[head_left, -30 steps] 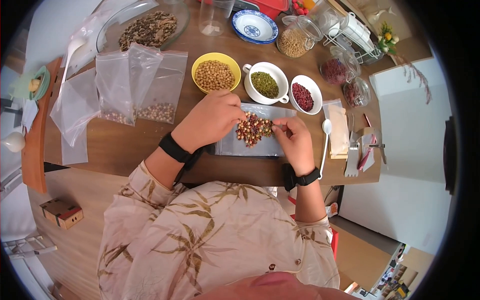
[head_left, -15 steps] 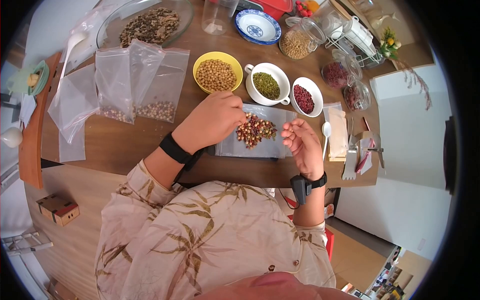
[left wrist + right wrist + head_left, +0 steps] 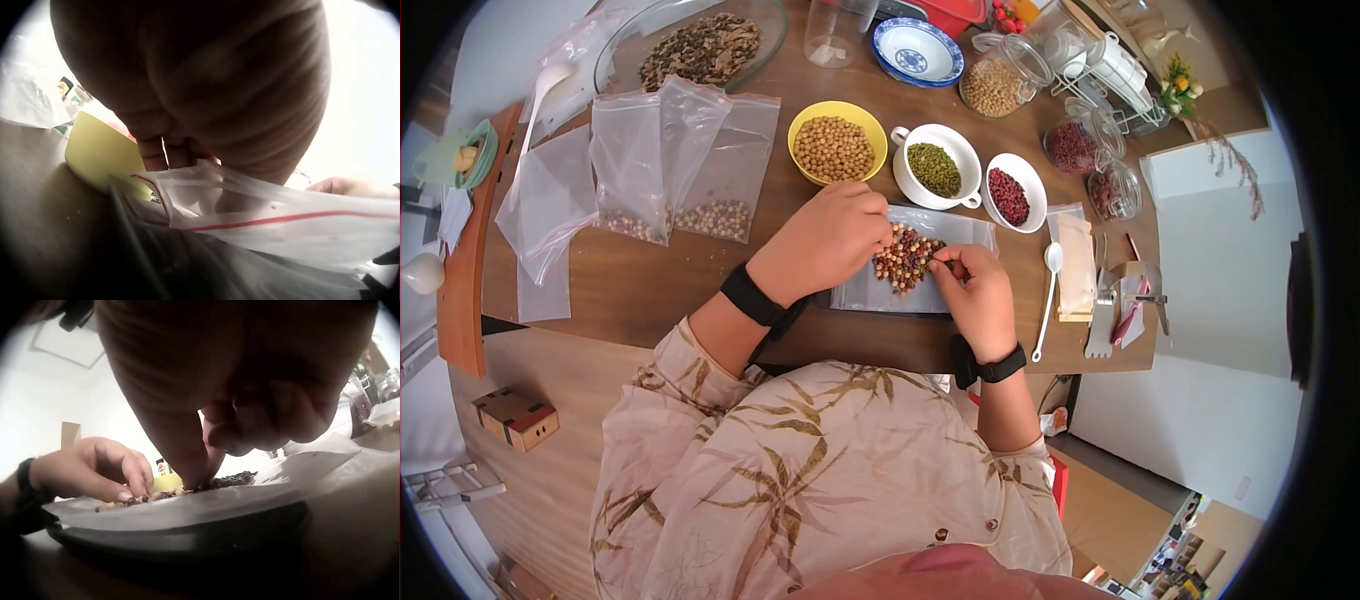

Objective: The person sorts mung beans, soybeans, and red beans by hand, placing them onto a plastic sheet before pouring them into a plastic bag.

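A pile of mixed beans (image 3: 905, 258) lies on a clear zip bag (image 3: 965, 225), which sits on a dark flat base. My left hand (image 3: 825, 238) rests at the pile's left edge with curled fingers; I cannot tell whether its thumb and fingertips hold a bean. On the right side, my right hand (image 3: 980, 298) pinches at the beans between thumb and forefinger. Seen from the left wrist, the bag's red-striped edge (image 3: 269, 220) runs below the left palm. The right wrist view has my left hand (image 3: 94, 469) opposite, its fingertips down among the beans.
Behind the bag stand a yellow bowl (image 3: 812, 112) of chickpeas, a white two-handled bowl (image 3: 953, 160) of green beans and a white bowl (image 3: 1022, 174) of red beans. Filled zip bags (image 3: 712, 180) lie left. A white spoon (image 3: 1048, 290) and glass jars (image 3: 993, 90) are right.
My right hand drew back to the right from the pile with its fingers loosely bent, then came back to the pile's right edge. My left hand has stayed in place.
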Available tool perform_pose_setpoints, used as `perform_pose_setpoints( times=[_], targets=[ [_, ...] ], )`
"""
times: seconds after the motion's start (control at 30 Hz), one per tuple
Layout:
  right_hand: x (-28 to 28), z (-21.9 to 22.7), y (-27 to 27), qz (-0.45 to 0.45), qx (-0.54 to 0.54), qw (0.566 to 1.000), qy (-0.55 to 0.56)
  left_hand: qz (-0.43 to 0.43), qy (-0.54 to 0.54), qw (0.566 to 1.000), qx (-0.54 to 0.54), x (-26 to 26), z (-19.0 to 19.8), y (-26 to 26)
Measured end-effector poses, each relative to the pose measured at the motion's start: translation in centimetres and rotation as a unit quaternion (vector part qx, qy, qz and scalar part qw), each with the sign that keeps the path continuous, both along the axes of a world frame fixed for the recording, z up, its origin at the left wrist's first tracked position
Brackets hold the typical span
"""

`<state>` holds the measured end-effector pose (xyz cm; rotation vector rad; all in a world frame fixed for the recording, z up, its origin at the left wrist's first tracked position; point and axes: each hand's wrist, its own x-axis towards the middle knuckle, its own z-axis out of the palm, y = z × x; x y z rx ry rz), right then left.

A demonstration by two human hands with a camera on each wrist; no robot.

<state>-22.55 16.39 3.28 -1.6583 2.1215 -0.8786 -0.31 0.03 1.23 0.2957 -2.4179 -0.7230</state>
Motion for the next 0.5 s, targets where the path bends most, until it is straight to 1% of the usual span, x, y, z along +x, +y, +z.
perform_pose_setpoints(
  times=[0.13, 0.2, 0.3, 0.5],
  targets=[
    [0.04, -0.20, -0.19, -0.005, 0.009, 1.000, -0.006, 0.007, -0.004, 1.000, 0.000, 0.06, -0.01, 0.07],
    [0.01, -0.35, -0.19, -0.016, 0.018, 0.999, -0.033, 0.012, -0.002, 1.000, -0.003, 0.02, -0.14, 0.13],
    [0.07, 0.03, -0.13, -0.027, 0.037, 0.999, -0.023, 0.013, -0.001, 1.000, -0.006, 0.06, -0.01, 0.23],
    [-0.30, -0.47, 0.05, -0.023, 0.037, 0.998, -0.045, 0.012, -0.011, 1.000, -0.012, -0.13, -0.22, 0.24]
  ],
)
